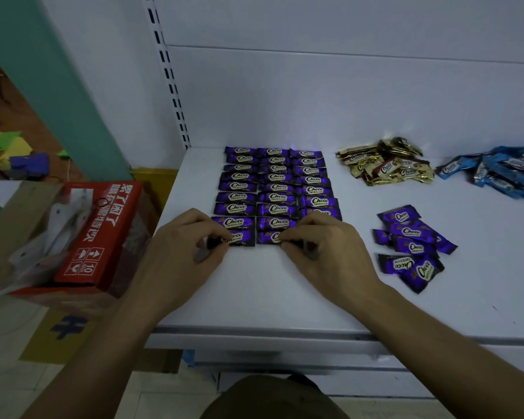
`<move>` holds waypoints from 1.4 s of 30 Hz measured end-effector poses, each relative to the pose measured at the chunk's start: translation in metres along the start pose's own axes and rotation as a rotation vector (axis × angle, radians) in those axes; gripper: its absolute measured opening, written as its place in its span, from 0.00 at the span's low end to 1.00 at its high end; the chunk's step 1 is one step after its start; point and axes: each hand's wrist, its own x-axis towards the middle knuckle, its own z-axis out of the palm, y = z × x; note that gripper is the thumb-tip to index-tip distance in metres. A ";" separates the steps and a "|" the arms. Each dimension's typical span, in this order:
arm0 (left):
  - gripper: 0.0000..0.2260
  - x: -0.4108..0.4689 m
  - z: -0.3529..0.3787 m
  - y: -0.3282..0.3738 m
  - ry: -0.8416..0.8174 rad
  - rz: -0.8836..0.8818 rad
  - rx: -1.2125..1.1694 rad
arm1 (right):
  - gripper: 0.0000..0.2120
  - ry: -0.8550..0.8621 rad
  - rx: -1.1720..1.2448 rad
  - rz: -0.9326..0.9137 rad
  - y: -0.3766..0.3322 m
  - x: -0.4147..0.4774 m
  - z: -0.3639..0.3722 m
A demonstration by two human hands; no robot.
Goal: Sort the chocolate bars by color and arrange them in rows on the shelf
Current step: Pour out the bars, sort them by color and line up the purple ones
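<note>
Two purple foil-wrapped chocolate bars (pixel 239 237), one pinched in my left hand (pixel 191 237), one in my right hand (pixel 321 240), sit front-row on the white metal shelf (pixel 285 291); I'd nudge each flush with its column before releasing.

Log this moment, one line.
left hand: pinches front-left bar | right hand: pinches front-middle bar | gold pile, blue pile: unsorted

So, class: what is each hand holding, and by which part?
The left hand pinches the left end of the front-left purple bar; the right hand pinches the right end of the front-middle bar.
</note>
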 end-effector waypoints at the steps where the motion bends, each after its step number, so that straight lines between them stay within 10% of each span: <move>1: 0.09 0.000 0.000 0.000 0.003 0.004 0.000 | 0.07 0.001 0.000 0.000 0.000 0.000 0.000; 37: 0.13 0.051 0.037 0.076 -0.137 0.374 0.124 | 0.09 -0.032 -0.112 0.150 0.071 -0.004 -0.097; 42: 0.15 0.076 0.066 0.121 -0.213 0.388 0.112 | 0.12 -0.284 -0.117 0.132 0.121 -0.005 -0.143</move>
